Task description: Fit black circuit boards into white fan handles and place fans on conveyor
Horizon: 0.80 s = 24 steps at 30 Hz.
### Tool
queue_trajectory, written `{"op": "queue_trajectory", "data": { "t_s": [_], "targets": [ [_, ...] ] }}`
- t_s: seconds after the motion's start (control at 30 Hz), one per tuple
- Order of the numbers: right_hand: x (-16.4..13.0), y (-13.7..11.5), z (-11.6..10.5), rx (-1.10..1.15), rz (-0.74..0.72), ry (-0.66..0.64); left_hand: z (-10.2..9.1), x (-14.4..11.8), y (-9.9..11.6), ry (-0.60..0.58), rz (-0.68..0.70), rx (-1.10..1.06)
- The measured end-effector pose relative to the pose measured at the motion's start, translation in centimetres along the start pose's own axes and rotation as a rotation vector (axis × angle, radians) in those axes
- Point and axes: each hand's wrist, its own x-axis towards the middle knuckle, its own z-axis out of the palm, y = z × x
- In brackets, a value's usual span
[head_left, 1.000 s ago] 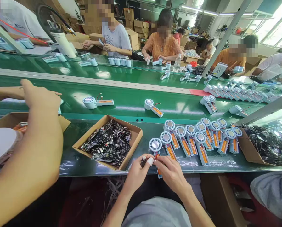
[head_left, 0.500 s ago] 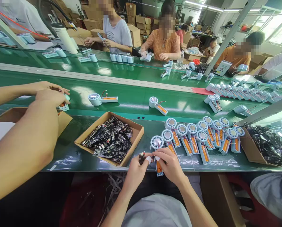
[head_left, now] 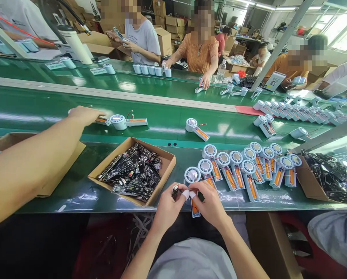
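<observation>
Head view: left hand (head_left: 169, 207) pinches a small black circuit board (head_left: 175, 191); right hand (head_left: 210, 205) is closed on the orange-cored fan handle (head_left: 194, 207) at the desk (head_left: 83, 193) edge, the two now pressed closer together than half a second ago. A co-worker's arm (head_left: 40, 159), previously drawn back, now reaches to the conveyor belt (head_left: 162, 130). Cardboard box of boards (head_left: 133, 170) unchanged.

We counted two hands at the near edge, the left hand (head_left: 168, 211) and the right hand (head_left: 210, 205), working one small circuit board (head_left: 175, 191). One open cardboard box (head_left: 133, 171) of boards stood on the counter (head_left: 83, 192). Beside it lay eleven fan units (head_left: 240, 166) in a cluster. Three fan units (head_left: 195, 128) lay singly on the conveyor belt (head_left: 162, 124). One co-worker's arm (head_left: 36, 162) reached across.
</observation>
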Motion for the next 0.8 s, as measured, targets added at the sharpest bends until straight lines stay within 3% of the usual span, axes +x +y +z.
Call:
{"op": "queue_trajectory", "data": {
  "t_s": [0.2,0.4,0.47,0.67,0.8],
  "targets": [
    [0.0,0.0,0.0,0.102,0.063,-0.025,-0.3,0.3,-0.1,0.001,0.163,0.006],
    [0.3,-0.2,-0.1,0.184,0.147,-0.005,-0.3,0.6,-0.5,-0.009,0.188,-0.064],
    [0.4,-0.3,-0.2,0.223,0.159,-0.013,0.0,0.4,-0.7,-0.01,0.119,-0.103],
    [0.6,-0.2,0.0,0.253,0.175,0.003,0.0,-1.4,-0.7,-0.032,-0.283,-0.324],
    [0.5,0.1,0.7,0.025,-0.023,0.099,-0.5,-2.2,-0.2,-0.026,-0.286,-0.188]
  ]
}}
